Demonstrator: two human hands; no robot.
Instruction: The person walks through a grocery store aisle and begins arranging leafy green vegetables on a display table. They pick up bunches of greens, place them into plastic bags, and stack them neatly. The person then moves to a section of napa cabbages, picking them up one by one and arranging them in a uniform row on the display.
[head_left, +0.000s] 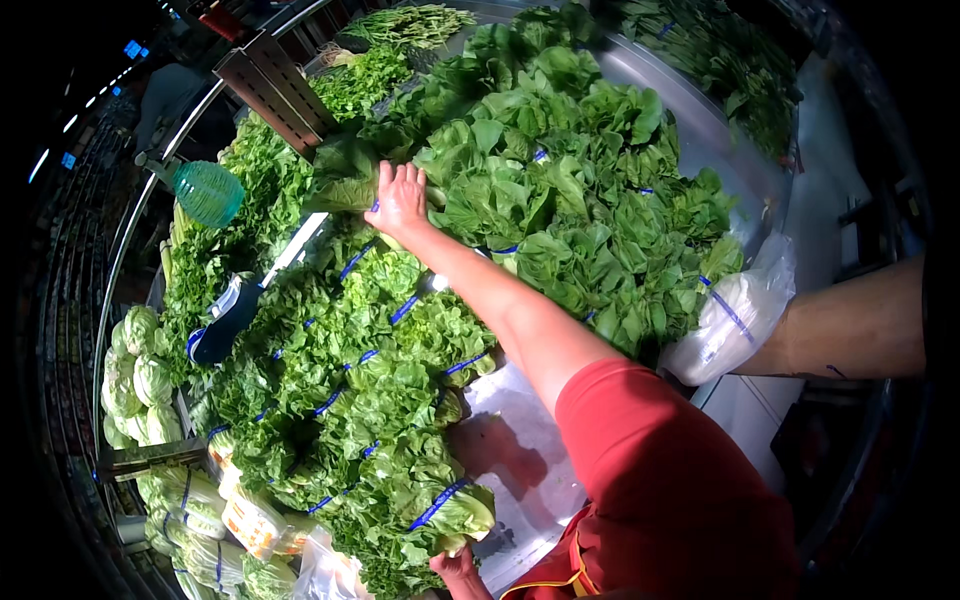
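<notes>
My right hand (400, 201) reaches across the display and grips the base of a leafy green bunch (341, 184); a bit of blue tie shows beside the thumb. At the bottom edge, my left hand (455, 564) holds the stem end of a green leaf lettuce bunch (405, 551), its palm partly cut off by the frame. Between the hands lie many leaf lettuces (367, 375) with blue ties. Beyond my right forearm is a broad pile of leafy green bunches (555, 172).
Napa cabbages (202, 555) and round cabbages (139, 375) line the left. Dark divider panels (277, 94), a teal ribbed bottle (206, 193) and a metal rail (124, 247) stand at the upper left. At right, another person's forearm (855, 322) seems to meet a plastic-wrapped white bundle (731, 322).
</notes>
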